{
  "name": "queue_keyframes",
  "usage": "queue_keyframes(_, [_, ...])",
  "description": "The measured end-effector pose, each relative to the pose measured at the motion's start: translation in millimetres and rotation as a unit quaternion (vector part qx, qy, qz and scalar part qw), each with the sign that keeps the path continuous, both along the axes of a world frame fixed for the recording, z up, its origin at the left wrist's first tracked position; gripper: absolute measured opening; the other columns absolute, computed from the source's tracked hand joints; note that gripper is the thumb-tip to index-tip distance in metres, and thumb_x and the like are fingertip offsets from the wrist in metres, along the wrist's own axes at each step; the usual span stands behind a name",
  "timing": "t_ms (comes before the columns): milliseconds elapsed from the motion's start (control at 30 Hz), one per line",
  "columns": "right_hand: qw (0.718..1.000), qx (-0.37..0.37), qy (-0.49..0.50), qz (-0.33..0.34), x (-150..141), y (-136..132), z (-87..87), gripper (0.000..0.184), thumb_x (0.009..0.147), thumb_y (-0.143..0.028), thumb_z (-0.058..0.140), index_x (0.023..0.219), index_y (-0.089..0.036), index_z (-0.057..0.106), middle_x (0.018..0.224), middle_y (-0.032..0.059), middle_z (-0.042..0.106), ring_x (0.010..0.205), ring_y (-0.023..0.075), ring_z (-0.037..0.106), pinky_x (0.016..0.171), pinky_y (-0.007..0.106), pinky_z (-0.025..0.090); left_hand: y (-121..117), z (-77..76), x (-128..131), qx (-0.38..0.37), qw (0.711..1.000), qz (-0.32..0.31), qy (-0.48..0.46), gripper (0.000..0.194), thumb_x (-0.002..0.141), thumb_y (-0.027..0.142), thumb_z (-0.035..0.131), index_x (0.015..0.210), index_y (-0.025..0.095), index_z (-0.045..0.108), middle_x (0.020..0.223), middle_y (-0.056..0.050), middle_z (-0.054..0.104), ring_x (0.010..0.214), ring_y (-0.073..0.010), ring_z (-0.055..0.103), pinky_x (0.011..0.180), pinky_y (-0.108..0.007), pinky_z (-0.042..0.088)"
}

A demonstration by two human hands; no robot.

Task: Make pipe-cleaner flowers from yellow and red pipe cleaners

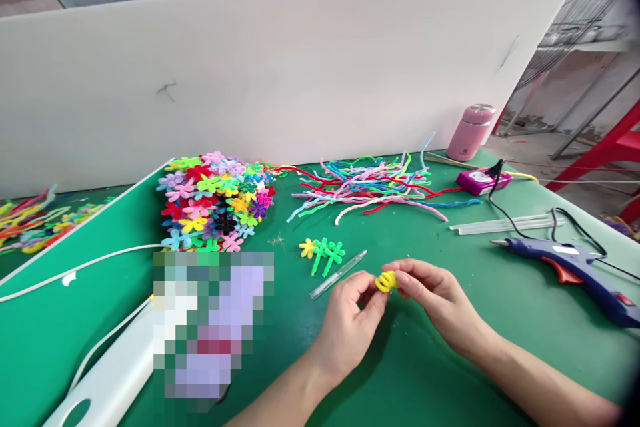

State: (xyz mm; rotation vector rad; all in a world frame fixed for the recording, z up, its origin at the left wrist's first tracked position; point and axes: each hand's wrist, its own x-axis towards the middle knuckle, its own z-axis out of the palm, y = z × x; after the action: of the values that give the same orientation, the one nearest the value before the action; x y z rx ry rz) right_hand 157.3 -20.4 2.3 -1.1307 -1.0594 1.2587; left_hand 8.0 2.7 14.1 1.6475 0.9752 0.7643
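Between both hands is a coiled yellow pipe cleaner (386, 281), bent into small loops. My left hand (350, 320) pinches its left side between thumb and fingers. On its right side, the thumb and fingertips of my right hand (435, 297) are closed on it too. Just beyond my left hand a clear pen tube (339, 275) lies slanted on the green tabletop (280, 347). Past the tube lie a yellow pipe-cleaner flower (307, 248) and two green pipe-cleaner flowers (330, 255) with short stems.
Colourful pipe-cleaner flowers (215, 200) are heaped at left, loose pipe cleaners (370, 187) at centre back. On the right are a blue glue gun (565, 260), glue sticks (505, 223), a purple power block (483, 181) and a pink flask (471, 133). A white board (280, 73) stands behind.
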Motion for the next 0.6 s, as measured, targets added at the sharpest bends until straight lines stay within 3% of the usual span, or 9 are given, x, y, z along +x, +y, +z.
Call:
queue_keyframes(100, [1.000, -0.001, 0.015, -0.007, 0, 2, 1.8, 0.019, 0.074, -0.033, 0.066, 0.081, -0.017, 0.070, 0.070, 0.0015, 0.066, 0.060, 0.0104, 0.053, 0.056, 0.020, 0.044, 1, -3.1, 1, -0.014, 1.000, -0.004, -0.010, 0.019, 0.082, 0.027, 0.050, 0.068, 0.016, 0.055, 0.059, 0.003, 0.047, 0.055, -0.0092, 0.041, 0.051, -0.020, 0.034])
queue_keyframes(167, [0.999, 0.000, 0.034, 0.002, 0, 2, 2.8, 0.018, 0.073, -0.033, 0.066, 0.081, -0.017, 0.069, 0.071, 0.0013, 0.066, 0.064, 0.0112, 0.056, 0.060, 0.021, 0.045, 1, -6.1, 2, -0.040, 0.999, 0.005, -0.029, 0.012, 0.080, 0.028, 0.054, 0.080, 0.016, 0.057, 0.067, 0.001, 0.053, 0.059, -0.0103, 0.045, 0.053, -0.020, 0.037])
queue_keyframes(267, [0.998, 0.001, 0.054, 0.024, -1, 2, 1.2, 0.020, 0.074, -0.034, 0.065, 0.085, -0.017, 0.067, 0.077, 0.0028, 0.067, 0.072, 0.0145, 0.060, 0.068, 0.025, 0.047, 1, -8.2, 1, -0.055, 0.997, 0.032, -0.054, 0.027, 0.076, 0.029, 0.060, 0.100, 0.018, 0.054, 0.085, -0.003, 0.058, 0.067, -0.0123, 0.051, 0.060, -0.022, 0.042])
queue_keyframes(367, [0.999, 0.005, 0.030, 0.028, 0, 2, -4.0, 0.024, 0.075, -0.036, 0.064, 0.090, -0.017, 0.065, 0.078, 0.0034, 0.065, 0.071, 0.0151, 0.059, 0.066, 0.026, 0.047, 1, -6.1, 1, -0.044, 0.997, 0.038, -0.048, 0.020, 0.077, 0.031, 0.058, 0.092, 0.018, 0.058, 0.081, -0.002, 0.058, 0.067, -0.0121, 0.051, 0.061, -0.022, 0.042])
queue_keyframes(467, [0.999, 0.036, -0.018, -0.019, 2, 3, -4.2, 0.031, 0.078, -0.036, 0.060, 0.105, -0.020, 0.058, 0.087, 0.0033, 0.060, 0.075, 0.0149, 0.056, 0.067, 0.027, 0.046, 3, -3.8, 1, -0.051, 0.995, 0.061, -0.054, 0.016, 0.077, 0.032, 0.058, 0.082, 0.017, 0.061, 0.069, 0.001, 0.057, 0.061, -0.0104, 0.049, 0.056, -0.019, 0.041])
queue_keyframes(567, [0.990, 0.117, -0.018, -0.070, 2, -2, 11.7, 0.027, 0.083, -0.034, 0.054, 0.109, -0.025, 0.052, 0.101, 0.0039, 0.055, 0.090, 0.0170, 0.053, 0.079, 0.029, 0.043, 5, -4.0, 2, -0.062, 0.990, 0.110, -0.068, 0.017, 0.074, 0.031, 0.062, 0.082, 0.017, 0.062, 0.063, 0.003, 0.056, 0.056, -0.0091, 0.048, 0.052, -0.018, 0.040])
queue_keyframes(600, [0.985, 0.158, -0.008, -0.072, 1, -7, 20.8, 0.021, 0.084, -0.034, 0.053, 0.103, -0.025, 0.054, 0.097, 0.0034, 0.055, 0.091, 0.0175, 0.053, 0.081, 0.030, 0.043, 6, -4.5, 2, -0.065, 0.988, 0.121, -0.070, 0.017, 0.073, 0.031, 0.063, 0.081, 0.017, 0.062, 0.062, 0.003, 0.057, 0.055, -0.0093, 0.048, 0.051, -0.018, 0.040])
